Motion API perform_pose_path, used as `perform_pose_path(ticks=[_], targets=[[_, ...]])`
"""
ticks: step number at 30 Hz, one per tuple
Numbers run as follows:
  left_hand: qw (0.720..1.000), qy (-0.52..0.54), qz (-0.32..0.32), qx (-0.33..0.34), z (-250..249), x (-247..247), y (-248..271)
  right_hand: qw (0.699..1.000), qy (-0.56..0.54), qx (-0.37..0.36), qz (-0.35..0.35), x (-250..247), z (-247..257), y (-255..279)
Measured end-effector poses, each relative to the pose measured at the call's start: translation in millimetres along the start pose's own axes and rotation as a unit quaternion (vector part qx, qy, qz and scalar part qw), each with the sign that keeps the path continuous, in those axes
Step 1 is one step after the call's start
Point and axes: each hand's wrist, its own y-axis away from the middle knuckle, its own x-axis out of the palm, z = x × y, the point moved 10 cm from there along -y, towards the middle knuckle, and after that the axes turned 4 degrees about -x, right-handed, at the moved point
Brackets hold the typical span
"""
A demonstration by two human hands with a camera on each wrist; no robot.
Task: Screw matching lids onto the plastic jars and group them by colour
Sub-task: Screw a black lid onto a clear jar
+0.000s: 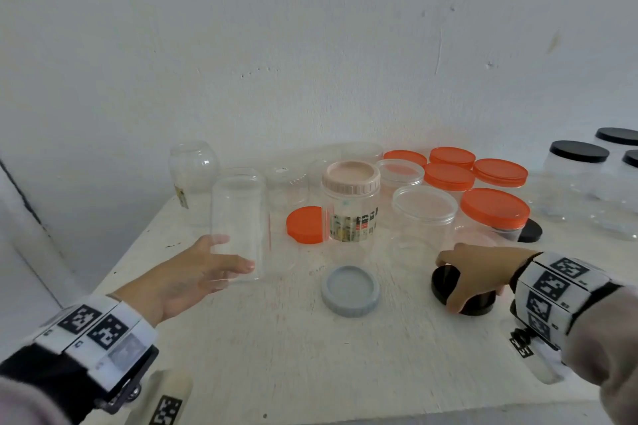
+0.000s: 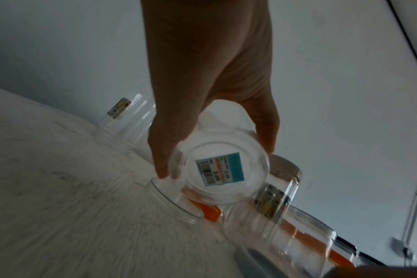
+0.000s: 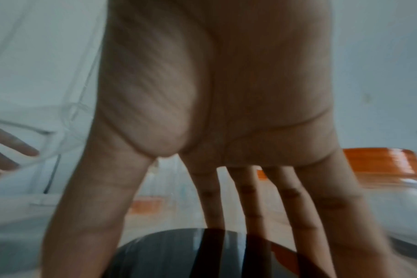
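Observation:
My left hand [image 1: 234, 252] grips a tall clear lidless jar [image 1: 240, 210] at the table's left, thumb on one side and fingers on the other. In the left wrist view the left hand [image 2: 215, 160] holds the clear jar [image 2: 220, 169] with its stickered base facing the camera. My right hand [image 1: 448, 281] reaches down over a black lid [image 1: 481, 308] lying at the front right, thumb and fingers round its rim. The blurred right wrist view shows the right hand [image 3: 143, 244] spread above the black lid [image 3: 167, 250]. A grey lid [image 1: 350, 290] lies between my hands.
On the white table [image 1: 276, 355] stand a pink-lidded jar [image 1: 350, 203], a loose orange lid [image 1: 305, 224], an open wide jar [image 1: 424, 214], several orange-lidded jars [image 1: 495, 207] and black-lidded jars [image 1: 578, 176] at far right. Clear lidless jars [image 1: 193, 166] stand at the back left. Another black lid [image 1: 531, 231] lies behind.

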Motion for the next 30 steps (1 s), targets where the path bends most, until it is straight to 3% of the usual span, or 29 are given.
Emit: perform_pose_path(ticks=[4, 9, 16, 22, 30], targets=[[0.997, -0.071, 0.003, -0.001, 0.2, 13.9, -2.2, 0.998, -0.022, -0.065, 0.008, -10.9, 41.4, 17.1], [0.988, -0.157, 0.010, 0.000, 3.4, 31.1, -5.6, 0.985, -0.053, -0.160, -0.047, -40.2, 90.5, 38.7], [0.965, -0.257, 0.035, 0.029, 10.5, 50.1, -5.0, 0.934, -0.180, -0.271, -0.148, -80.5, 140.3, 64.9], [0.957, -0.287, 0.036, 0.022, 15.7, 47.5, -3.8, 0.905, -0.199, -0.310, -0.210, -101.8, 167.8, 72.0], [0.983, -0.126, 0.060, 0.117, -21.8, 50.2, 13.6, 0.918, -0.052, -0.340, -0.196, -126.2, 221.2, 74.2]])
